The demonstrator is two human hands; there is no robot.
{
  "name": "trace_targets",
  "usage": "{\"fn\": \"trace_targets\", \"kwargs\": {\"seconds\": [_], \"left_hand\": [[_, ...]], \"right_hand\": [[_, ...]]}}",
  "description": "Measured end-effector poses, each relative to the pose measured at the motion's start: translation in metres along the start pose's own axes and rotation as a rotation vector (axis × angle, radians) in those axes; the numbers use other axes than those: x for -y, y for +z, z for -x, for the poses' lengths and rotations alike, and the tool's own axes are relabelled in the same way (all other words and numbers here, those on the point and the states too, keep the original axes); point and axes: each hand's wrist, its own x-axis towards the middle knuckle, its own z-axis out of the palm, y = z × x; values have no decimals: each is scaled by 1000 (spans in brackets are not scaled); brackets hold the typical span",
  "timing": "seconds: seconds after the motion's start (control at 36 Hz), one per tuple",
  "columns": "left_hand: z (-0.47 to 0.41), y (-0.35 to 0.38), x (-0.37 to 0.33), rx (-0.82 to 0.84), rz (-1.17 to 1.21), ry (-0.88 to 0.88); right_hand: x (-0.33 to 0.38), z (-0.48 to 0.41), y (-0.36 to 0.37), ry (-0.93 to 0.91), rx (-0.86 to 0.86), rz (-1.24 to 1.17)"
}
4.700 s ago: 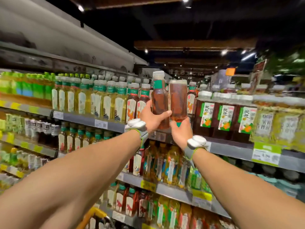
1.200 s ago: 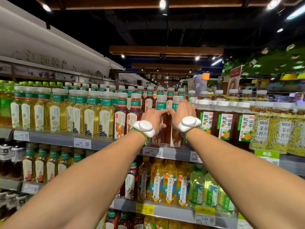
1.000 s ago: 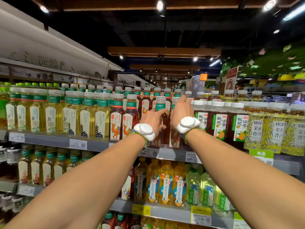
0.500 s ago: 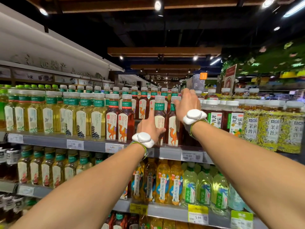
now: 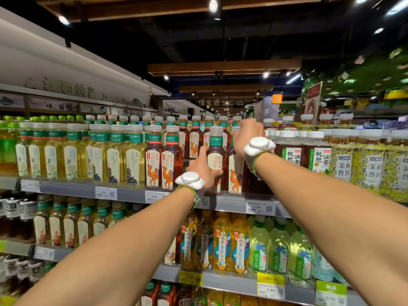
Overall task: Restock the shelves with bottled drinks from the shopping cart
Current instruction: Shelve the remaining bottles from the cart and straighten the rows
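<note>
Tea bottle [image 5: 217, 155] upright at top shelf [image 5: 231, 203] front edge, gripped low by left hand [image 5: 202, 171], fingers wrapped round. Second bottle [image 5: 235, 173] just right: neck covered by right hand [image 5: 248, 135], finger curl hidden.

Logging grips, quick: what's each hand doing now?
Left hand: grips a dark brown camel-label plastic tea bottle, low down.
Right hand: grips the neighbouring camel-label bottle at its neck.

I count two hands, a left hand [image 5: 204, 171] and a right hand [image 5: 246, 134], and two white wrist devices [image 5: 190, 181], one apiece. Four camel-label bottles [image 5: 153, 164] line the front row. One level down stand four orange-yellow bottles [image 5: 223, 244] and three pale green bottles [image 5: 279, 250].
</note>
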Motion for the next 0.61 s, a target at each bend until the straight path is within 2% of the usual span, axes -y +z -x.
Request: {"fn": "trace_targets", "kwargs": {"seconds": [0.28,0.61], "left_hand": [[-5,-1,6,0,89,9],[-5,4,13,-44,136,48]], "right_hand": [[-1,3,3,32,-71,-161],[-5,2,6,14,-48,-137]]}}
